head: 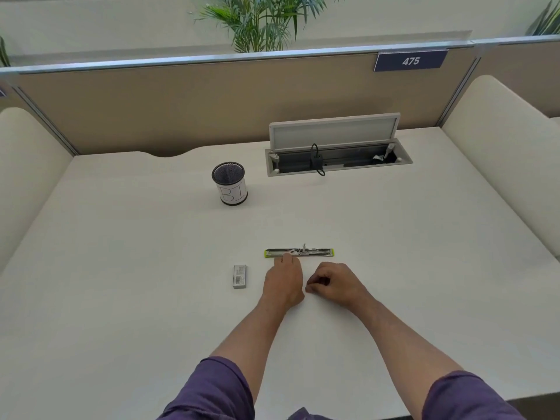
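On the tabletop [121, 268], straight fingers of the left hand [283, 280] only touch the open stapler [316, 252], those of the right hand [336, 283] are curled, so it could slide away.

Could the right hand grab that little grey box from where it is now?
Probably not directly. The left hand, touching the opened stapler, lies between the right hand and the grey box, so it would have to cross over.
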Available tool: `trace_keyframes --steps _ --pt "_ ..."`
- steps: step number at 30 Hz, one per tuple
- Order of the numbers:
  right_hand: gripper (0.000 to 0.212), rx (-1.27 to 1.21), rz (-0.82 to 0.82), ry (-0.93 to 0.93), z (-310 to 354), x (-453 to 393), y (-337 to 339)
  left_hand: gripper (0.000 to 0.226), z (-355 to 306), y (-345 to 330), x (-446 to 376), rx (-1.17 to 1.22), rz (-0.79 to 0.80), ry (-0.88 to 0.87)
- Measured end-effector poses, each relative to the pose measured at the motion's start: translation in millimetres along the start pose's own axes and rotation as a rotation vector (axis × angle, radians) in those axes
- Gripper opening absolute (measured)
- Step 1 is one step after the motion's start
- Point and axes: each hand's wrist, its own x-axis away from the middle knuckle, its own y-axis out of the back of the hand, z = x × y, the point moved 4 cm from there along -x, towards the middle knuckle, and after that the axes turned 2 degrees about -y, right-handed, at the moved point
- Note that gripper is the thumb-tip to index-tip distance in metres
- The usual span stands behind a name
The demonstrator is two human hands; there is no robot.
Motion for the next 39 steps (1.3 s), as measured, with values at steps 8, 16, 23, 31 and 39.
trace_keyframes --steps 8,16,23,31,39 --pt "0.005 -0.03 -0.104 -0.097 9 -11 3 0.014 41 9 -2 0.682 -0.107 0.151" --pt "0.009 0.106 -0.062 -0.104 25 -26 -7 0.013 46 7 2 0.725 -0.082 0.157" --pt "0.026 0.492 0.04 0.026 39 -26 -19 0.014 48 7 2 0.713 -0.09 0.128" --pt "0.03 0.734 0.078 0.185 46 -14 -31 0.012 47 10 3 0.687 -0.103 0.1" --pt "0.027 0.561 0.088 0.028 34 -19 -35 0.013 44 14 6 0.633 -0.106 0.046"
